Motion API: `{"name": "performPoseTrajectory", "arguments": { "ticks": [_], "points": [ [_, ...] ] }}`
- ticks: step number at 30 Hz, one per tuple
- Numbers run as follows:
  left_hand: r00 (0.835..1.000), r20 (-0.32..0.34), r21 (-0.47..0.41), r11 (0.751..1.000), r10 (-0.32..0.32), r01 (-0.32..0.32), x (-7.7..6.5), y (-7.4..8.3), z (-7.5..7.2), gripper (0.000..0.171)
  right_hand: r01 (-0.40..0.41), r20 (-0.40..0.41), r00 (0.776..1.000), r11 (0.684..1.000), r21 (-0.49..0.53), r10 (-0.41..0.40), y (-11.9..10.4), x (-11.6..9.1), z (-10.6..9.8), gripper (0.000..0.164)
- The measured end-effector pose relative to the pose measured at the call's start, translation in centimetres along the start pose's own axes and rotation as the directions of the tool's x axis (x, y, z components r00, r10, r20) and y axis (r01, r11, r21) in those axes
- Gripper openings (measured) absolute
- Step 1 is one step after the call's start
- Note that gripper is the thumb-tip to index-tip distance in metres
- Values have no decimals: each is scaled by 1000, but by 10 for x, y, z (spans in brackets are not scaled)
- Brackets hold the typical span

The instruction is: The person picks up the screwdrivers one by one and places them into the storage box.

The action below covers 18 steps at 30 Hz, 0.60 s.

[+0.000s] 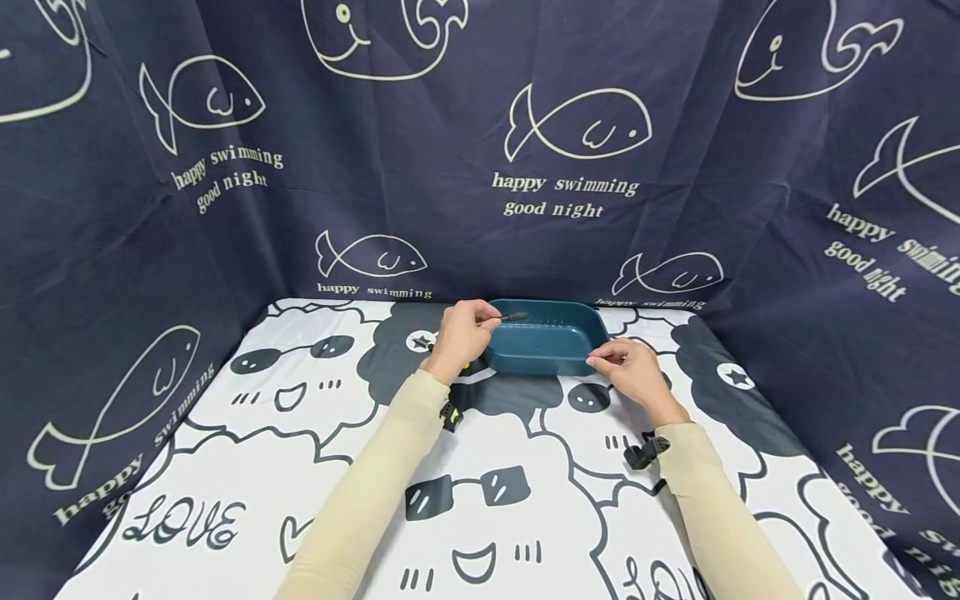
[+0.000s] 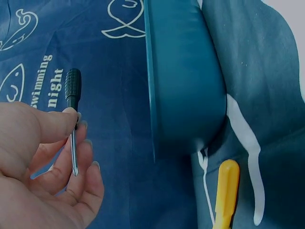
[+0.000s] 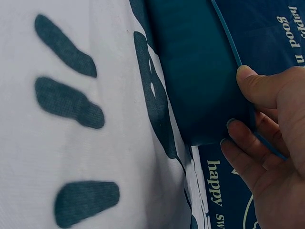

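Sleeves (image 1: 371, 492): pale, nearest me, both stretched forward over the printed cloth (image 1: 247, 458).
Screwdriver (image 2: 73, 89): small, dark-handled, its metal shaft pinched between thumb and fingers of the left hand (image 1: 460, 335).
Where it sits: above the left part of the teal tub (image 1: 536, 365), which lies below it and to that hand's right.
Long axis: handle pointing right, tip back toward the palm, roughly in line with the tub's length.
Nearer hand: plainly the left; the right hand (image 1: 633, 371) pinches the rim at the tub's near right corner.
Left wrist view alone: the gap between screwdriver and rim, plus a yellow handle (image 2: 228, 191) beside the tub; from the head I catch only a speck of yellow.
Right wrist view alone: thumb on the rim, other fingers lower, around the corner.
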<state>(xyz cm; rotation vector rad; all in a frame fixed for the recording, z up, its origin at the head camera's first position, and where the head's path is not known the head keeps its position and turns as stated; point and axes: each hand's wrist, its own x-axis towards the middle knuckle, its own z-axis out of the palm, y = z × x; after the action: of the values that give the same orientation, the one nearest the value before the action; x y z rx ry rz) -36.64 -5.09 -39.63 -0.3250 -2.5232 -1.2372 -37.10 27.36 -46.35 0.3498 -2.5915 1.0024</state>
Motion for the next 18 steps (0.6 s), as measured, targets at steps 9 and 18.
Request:
{"name": "performPoseTrajectory", "arguments": {
  "ticks": [9, 18],
  "points": [
    [999, 38, 21, 1000, -7, 7, 2, 0, 17, 9, -14, -2, 1000, 1000, 10, 14, 0, -2, 0, 9],
    [998, 63, 31, 999, -32, 30, 2, -2, 25, 8, -12, -4, 1000, 1000, 5, 12, -2, -1, 1, 9]
  ]
}}
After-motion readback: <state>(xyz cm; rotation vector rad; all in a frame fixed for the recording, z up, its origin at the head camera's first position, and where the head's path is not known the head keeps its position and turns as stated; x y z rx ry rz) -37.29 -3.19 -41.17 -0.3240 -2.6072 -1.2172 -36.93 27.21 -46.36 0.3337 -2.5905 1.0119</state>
